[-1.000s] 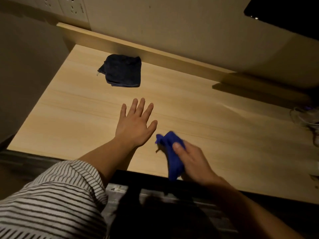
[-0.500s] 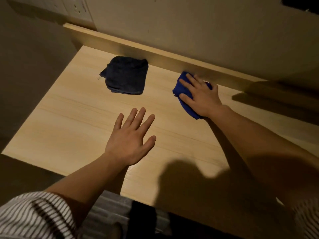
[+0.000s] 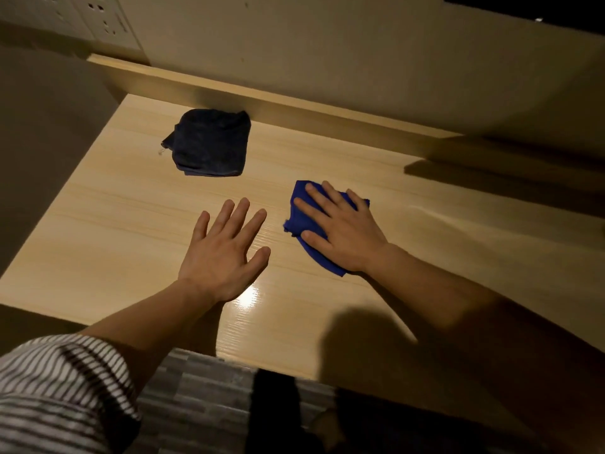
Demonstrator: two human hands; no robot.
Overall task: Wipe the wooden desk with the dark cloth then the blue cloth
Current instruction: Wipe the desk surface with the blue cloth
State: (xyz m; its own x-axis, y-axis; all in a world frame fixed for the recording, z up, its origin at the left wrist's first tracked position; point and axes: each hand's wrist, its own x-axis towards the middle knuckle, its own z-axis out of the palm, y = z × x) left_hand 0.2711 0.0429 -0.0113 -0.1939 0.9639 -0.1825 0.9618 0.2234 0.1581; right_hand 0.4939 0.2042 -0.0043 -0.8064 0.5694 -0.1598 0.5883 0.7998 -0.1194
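Note:
The light wooden desk fills the middle of the view. A folded dark cloth lies untouched near the back left, close to the raised back ledge. My right hand presses flat on a bright blue cloth at the desk's centre right, with the fingers spread over it and the cloth showing at the fingertips and under the palm. My left hand rests flat on the bare wood, fingers apart, holding nothing, just left of the blue cloth.
A raised wooden ledge runs along the back against the wall. Wall sockets sit at the top left. The desk's left side drops off beside a dark panel. A striped sleeve covers my left upper arm.
My right hand slid the blue cloth from the near edge up to the back ledge, then back toward me to the desk's middle. My left hand stayed planted. The dark cloth has not moved.

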